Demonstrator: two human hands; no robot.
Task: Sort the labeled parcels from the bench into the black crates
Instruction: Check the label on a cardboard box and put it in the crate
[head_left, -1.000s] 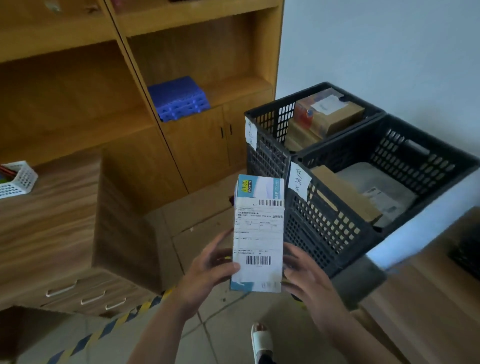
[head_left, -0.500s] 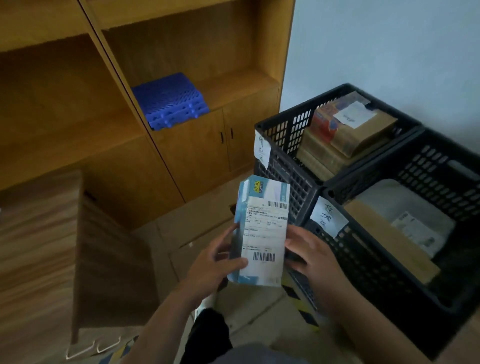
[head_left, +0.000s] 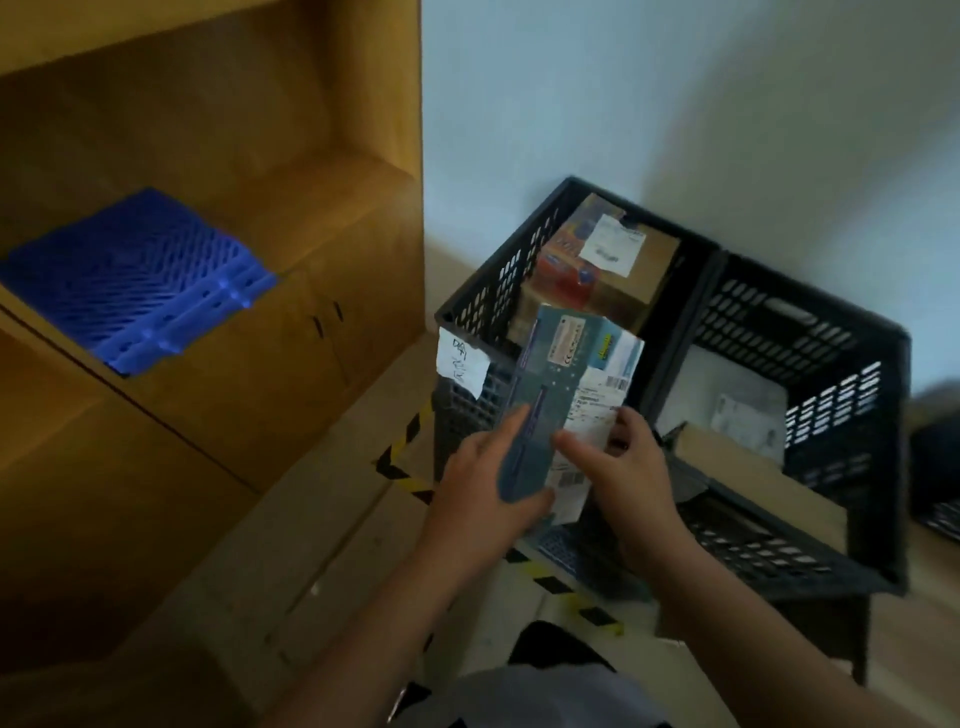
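Both hands grip a blue labeled parcel (head_left: 566, 384), left hand (head_left: 483, 499) and right hand (head_left: 631, 478), tilted over the near edge of the left black crate (head_left: 498, 280), beside the right black crate (head_left: 831, 364).

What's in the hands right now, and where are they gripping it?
Both hold the blue parcel at its near end: left hand on its left side, right hand on its labeled right side.

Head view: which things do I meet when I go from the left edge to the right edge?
Blue plastic mat → paper tag on the left crate → held parcel → right crate.
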